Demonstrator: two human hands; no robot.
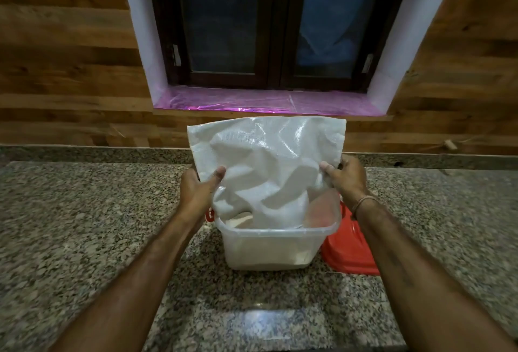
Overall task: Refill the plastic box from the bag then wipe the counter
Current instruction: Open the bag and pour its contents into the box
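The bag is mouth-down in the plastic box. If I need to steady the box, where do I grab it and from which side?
Likely the near rim of the plastic box, from the front-left. Its lip juts out bare there; the bag fills the far part and the red lid crowds the right wall. That means freeing the left hand from the bag.

We see the crumpled white bag [266, 161] upended, mouth inside the clear plastic box [269, 250] standing on the granite surface [84, 225].

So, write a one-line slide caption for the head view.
Left hand and right hand hold a white bag mouth-down in the plastic box on the counter.
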